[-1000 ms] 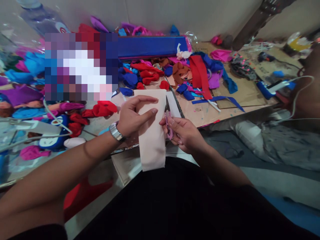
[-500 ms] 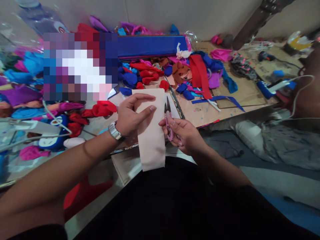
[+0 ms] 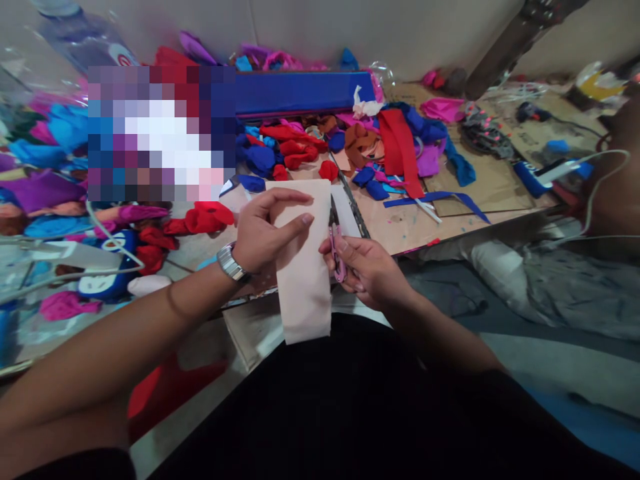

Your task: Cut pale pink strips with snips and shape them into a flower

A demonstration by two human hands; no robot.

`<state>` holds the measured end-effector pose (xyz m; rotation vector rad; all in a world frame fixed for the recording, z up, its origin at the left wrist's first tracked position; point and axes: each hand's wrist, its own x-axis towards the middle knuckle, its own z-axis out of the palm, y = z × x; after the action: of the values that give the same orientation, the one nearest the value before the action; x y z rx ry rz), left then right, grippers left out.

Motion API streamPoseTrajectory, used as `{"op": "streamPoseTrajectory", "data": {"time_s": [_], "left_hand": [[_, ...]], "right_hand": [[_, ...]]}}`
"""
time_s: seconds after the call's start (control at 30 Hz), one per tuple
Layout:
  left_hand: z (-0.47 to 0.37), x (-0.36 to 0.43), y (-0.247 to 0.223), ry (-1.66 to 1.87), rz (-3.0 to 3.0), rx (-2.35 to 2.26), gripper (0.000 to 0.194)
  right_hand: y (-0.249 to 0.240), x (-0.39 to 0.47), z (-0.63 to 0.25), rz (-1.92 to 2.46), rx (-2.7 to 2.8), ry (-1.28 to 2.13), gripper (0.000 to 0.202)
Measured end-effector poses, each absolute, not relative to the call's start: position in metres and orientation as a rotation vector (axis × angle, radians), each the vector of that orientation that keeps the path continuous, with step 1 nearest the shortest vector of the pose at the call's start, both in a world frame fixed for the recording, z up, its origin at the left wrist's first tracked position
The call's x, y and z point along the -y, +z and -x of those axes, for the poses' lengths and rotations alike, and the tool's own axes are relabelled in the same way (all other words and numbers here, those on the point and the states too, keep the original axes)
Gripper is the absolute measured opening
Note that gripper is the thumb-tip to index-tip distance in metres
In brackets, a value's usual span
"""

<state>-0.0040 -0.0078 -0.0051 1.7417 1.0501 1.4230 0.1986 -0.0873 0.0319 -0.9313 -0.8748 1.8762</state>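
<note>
A long cream strip of folded fabric or crepe paper (image 3: 304,293) hangs over the table's front edge toward my lap. My left hand (image 3: 267,230), with a metal watch at its wrist, holds the strip from the left. Its thumb and index finger lie across the upper part, and the other fingers are hidden. Small pink-handled thread snips (image 3: 339,257) are gripped in my right hand (image 3: 370,270). Their dark blades point away from me along the strip's right edge, and the tips are partly covered by it.
Red, blue and brown scraps (image 3: 300,147) pile up beyond my hands. Behind them lies a long blue box (image 3: 305,92). A pincushion (image 3: 485,132) and a blue-and-white device with a cord (image 3: 545,175) are at right. A bottle (image 3: 85,37) stands back left; a blurred patch hides part of the table.
The snips' blades have drawn closer together and partly under the strip's right edge. My left hand and the strip have barely shifted.
</note>
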Motion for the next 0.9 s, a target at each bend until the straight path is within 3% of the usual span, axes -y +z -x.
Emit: {"op": "streamPoseTrajectory", "data": {"time_s": [0.9], "left_hand": [[0.005, 0.010, 0.001, 1.386, -1.804, -1.051, 0.029]], "right_hand": [[0.032, 0.078, -0.198, 0.914, 0.861, 1.849, 0.041]]}}
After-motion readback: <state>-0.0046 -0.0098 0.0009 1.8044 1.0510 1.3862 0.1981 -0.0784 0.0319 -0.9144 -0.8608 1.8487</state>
